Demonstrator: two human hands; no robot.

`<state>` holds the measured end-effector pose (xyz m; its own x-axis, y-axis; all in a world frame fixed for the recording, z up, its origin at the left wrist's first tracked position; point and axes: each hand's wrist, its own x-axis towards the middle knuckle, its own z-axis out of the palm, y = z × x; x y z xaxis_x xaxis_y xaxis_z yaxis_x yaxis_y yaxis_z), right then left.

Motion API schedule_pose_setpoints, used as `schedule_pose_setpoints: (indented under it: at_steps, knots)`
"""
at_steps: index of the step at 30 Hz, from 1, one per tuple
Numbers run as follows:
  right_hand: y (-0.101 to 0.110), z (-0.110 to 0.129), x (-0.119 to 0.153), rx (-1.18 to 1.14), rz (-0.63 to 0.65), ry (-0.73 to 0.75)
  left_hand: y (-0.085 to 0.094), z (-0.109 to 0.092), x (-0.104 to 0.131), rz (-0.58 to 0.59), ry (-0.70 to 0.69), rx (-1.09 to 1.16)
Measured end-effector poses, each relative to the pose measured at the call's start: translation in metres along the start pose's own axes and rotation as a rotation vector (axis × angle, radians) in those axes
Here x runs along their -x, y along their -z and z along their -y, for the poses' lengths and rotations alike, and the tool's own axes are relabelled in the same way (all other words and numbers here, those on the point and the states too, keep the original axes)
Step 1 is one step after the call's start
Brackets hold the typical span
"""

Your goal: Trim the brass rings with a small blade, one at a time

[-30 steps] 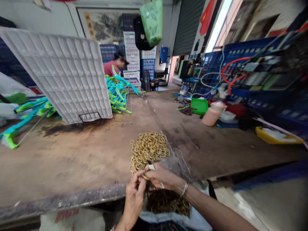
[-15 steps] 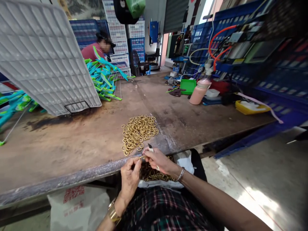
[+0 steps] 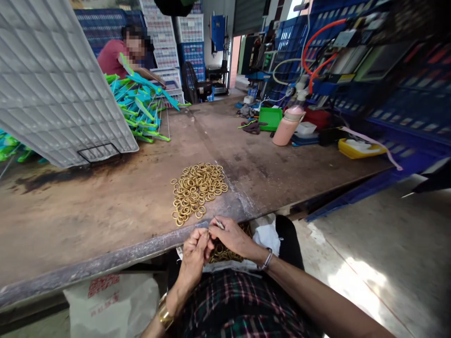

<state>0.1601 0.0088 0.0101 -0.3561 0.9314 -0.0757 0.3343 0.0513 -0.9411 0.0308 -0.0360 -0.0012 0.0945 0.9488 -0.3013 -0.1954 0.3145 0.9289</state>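
My left hand (image 3: 193, 253) is closed in a pinch just over the table's front edge. A gold-coloured ring showed between its fingertips half a second ago; the fingers now mostly hide it. My right hand (image 3: 230, 238) is closed around a slim knife-like tool (image 3: 220, 224), its tip poking out above the fingers. The fingertips of both hands meet. Below them, more gold-coloured rings (image 3: 225, 253) fill a pale bag (image 3: 229, 266) on my lap. Just beyond my hands, a loose pile of gold-coloured rings (image 3: 199, 190) lies on the wooden table (image 3: 141, 188).
At left, a large ribbed grey-white panel (image 3: 59, 84) leans beside blue-green plastic toy bows (image 3: 141, 103). A person (image 3: 114, 56) is behind them. At right stand a pink bottle (image 3: 287, 126), a green tray (image 3: 270, 119) and a yellow tray (image 3: 361, 148). A white sack (image 3: 112, 305) is below the table.
My hands have drawn closer together, and the left fingers now cover the ring. The tool in my right hand has tilted. The view has shifted slightly; the person behind has moved an arm forward.
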Motion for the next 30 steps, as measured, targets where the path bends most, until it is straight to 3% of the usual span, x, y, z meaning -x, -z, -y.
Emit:
schedule_pose_setpoints:
  at_steps: [8,13,19,30]
  knots:
    - [-0.001,0.002,-0.004,-0.037,0.055,-0.002,0.001,-0.001,0.000,0.045,0.042,0.179]
    - [-0.003,-0.005,-0.002,0.381,0.001,0.016,0.002,-0.003,-0.001,0.013,0.029,0.230]
    - [-0.006,-0.010,0.003,0.713,0.098,0.079,0.003,0.001,-0.001,0.012,-0.010,0.149]
    - [-0.008,0.003,0.006,0.836,0.149,0.016,0.005,0.004,-0.001,-0.068,-0.073,-0.053]
